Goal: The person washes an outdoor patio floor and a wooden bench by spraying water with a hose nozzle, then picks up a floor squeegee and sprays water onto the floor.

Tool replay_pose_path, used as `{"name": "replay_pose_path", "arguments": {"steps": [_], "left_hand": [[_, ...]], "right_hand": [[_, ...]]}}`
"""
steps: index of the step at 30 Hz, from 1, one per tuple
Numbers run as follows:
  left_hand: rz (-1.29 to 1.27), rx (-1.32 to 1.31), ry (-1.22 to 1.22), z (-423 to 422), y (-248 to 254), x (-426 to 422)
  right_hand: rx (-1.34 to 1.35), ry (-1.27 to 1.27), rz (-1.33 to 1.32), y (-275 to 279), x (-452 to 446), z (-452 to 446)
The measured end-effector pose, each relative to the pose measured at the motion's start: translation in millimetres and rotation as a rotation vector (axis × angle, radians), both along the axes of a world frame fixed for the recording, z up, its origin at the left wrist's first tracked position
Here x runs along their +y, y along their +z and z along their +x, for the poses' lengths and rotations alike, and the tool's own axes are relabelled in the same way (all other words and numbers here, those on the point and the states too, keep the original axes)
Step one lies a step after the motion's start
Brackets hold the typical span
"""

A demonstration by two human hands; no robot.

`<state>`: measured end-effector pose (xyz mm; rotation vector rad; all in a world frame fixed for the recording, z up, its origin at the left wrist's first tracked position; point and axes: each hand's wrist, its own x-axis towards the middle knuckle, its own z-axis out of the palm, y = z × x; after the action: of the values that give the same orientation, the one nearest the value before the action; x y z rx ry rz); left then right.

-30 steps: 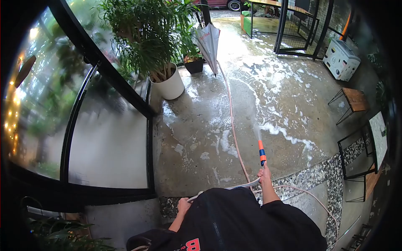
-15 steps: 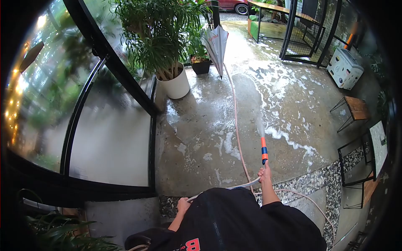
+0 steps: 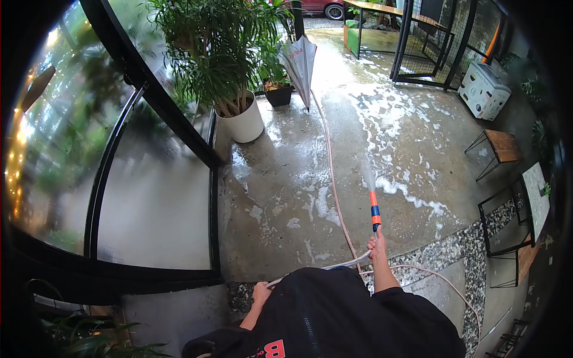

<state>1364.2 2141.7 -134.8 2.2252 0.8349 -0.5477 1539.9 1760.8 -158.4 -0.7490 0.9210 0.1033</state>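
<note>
My right hand (image 3: pixel 376 243) is closed around the hose just below an orange and blue spray nozzle (image 3: pixel 375 210). Water (image 3: pixel 369 176) sprays forward from the nozzle tip over the wet concrete floor (image 3: pixel 286 173). The pale hose (image 3: pixel 331 263) runs across in front of my body to my left hand (image 3: pixel 261 293), which is wrapped around it at the lower left. More of the hose lies along the floor toward the umbrella and curves away at the lower right. White foam (image 3: pixel 412 197) streaks the floor ahead and to the right of the nozzle.
A glass door (image 3: pixel 156 197) stands on the left. Ahead are a white planter (image 3: pixel 245 122), a black pot (image 3: pixel 279 96) and a folded umbrella (image 3: pixel 300 65). To the right are a cooler (image 3: pixel 484 90), a wooden stool (image 3: pixel 502 147) and a table (image 3: pixel 536 197). Pebbled strips (image 3: pixel 439 255) cross the floor.
The view has shifted slightly, so the surroundings sit a little further left. Both hands keep their hold on the hose, and water still sprays from the nozzle.
</note>
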Motion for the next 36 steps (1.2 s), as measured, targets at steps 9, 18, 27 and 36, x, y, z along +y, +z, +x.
{"name": "replay_pose_path", "arguments": {"steps": [9, 18, 27, 36], "left_hand": [[-0.006, 0.006, -0.017, 1.3, 0.0, 5.5], [-0.012, 0.033, -0.001, 3.3, 6.1, 8.6], [-0.025, 0.055, -0.025, 3.4, 2.7, 14.7], [-0.032, 0.047, -0.067, 8.9, 0.6, 19.7]], "right_hand": [[-0.001, 0.013, 0.053, -4.0, 0.9, 0.6], [0.188, -0.006, -0.035, -18.5, 2.2, -15.4], [0.309, -0.156, -0.027, -35.6, -2.2, -36.4], [0.319, -0.256, -0.044, -28.8, -1.9, -50.9]]}}
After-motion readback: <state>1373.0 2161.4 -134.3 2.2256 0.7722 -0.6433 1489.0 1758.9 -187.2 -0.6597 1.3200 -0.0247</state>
